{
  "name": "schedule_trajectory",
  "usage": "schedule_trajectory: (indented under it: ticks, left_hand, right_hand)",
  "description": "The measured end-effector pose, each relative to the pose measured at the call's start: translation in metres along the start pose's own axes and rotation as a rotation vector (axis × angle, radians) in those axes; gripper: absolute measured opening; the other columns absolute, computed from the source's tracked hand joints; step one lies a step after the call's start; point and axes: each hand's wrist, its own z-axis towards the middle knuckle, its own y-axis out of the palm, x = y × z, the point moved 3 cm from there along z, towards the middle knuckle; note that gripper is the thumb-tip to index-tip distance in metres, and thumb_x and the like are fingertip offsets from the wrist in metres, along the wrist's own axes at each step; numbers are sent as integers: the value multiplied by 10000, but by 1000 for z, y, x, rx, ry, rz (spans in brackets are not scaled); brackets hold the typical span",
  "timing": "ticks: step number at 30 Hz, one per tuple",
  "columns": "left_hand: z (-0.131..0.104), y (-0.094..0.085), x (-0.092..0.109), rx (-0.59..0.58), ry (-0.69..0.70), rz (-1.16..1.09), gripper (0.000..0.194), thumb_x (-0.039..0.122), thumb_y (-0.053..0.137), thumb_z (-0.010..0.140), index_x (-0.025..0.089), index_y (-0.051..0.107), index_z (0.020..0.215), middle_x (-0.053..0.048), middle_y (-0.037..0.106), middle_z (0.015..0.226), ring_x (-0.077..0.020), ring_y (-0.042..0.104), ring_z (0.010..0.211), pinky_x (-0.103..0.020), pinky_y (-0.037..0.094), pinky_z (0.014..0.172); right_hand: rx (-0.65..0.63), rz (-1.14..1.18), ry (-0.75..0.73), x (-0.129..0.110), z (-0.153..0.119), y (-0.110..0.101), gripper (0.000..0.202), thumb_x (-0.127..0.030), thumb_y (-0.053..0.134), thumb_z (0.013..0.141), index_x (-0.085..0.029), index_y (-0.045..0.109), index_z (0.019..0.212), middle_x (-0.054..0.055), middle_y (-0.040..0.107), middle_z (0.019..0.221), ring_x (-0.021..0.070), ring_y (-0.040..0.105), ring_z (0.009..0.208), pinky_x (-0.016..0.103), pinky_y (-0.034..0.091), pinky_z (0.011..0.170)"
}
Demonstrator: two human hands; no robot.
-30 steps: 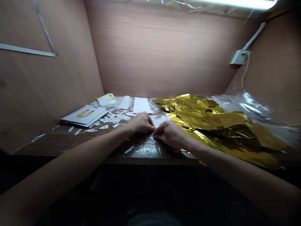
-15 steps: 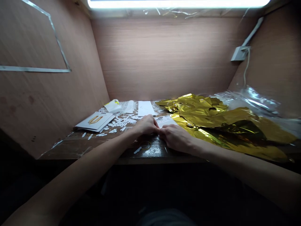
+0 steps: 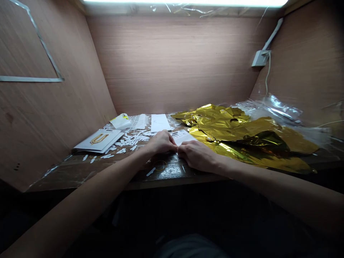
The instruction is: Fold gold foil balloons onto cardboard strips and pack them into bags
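My left hand [image 3: 162,142] and my right hand [image 3: 197,154] meet near the front middle of the table, fingers closed and fingertips nearly touching. Between and behind them lies a white printed card [image 3: 183,136]; both hands are at its near edge. What the fingertips pinch is too small to make out. Just in front of the hands, a thin yellow ring [image 3: 161,166] and a small white strip [image 3: 151,172] lie on the table. Crumpled gold foil [image 3: 223,125] spreads to the right of the card.
Cards with a gold U shape [image 3: 99,141] are stacked at the left. Many small white pieces [image 3: 129,141] lie beside them. Behind are a white sheet [image 3: 159,122] and a white packet [image 3: 120,122]. Clear plastic [image 3: 282,107] lies at the back right, below a wall socket [image 3: 260,58].
The whole view has shifted, so the scene sits further left in the picture. Both hands stay closed and together at the card.
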Motion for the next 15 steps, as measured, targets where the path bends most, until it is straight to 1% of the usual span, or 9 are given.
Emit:
schedule_trajectory:
  ticks: [3,7,11,13,15]
  left_hand:
    - [1,0,1,-10,2,2,250,393,852,610,168,822,714,-39,693,603,-172,598,621,-269,397,519]
    - [1,0,1,-14,16,0,261,405,846,629,158,821,711,-44,694,602,-169,596,611,-270,400,526]
    - [1,0,0,-9,26,-1,250,399,843,632,157,810,689,-45,690,599,-167,589,600,-268,389,516]
    - [2,0,-1,-11,31,1,248,402,839,636,160,807,684,-42,685,594,-165,582,593,-267,383,513]
    - [2,1,-2,-20,33,-5,286,437,849,629,160,804,679,-37,674,582,-162,571,580,-268,374,507]
  right_hand:
    - [6,-9,-9,2,-1,2,217,-93,556,884,-167,748,956,96,731,914,191,639,780,273,421,716]
    - [15,-34,-39,4,-5,4,184,-127,564,897,-160,736,953,100,737,907,196,640,770,287,398,697]
    - [21,-53,-6,6,-8,2,159,-163,575,923,-154,722,983,104,741,894,199,640,752,297,375,667]
    - [4,-17,0,3,-9,2,137,-153,583,923,-152,716,953,106,746,897,199,646,763,294,387,682]
    - [-7,39,-4,-1,-11,4,123,-143,594,922,-157,713,897,102,753,890,192,647,763,289,405,698]
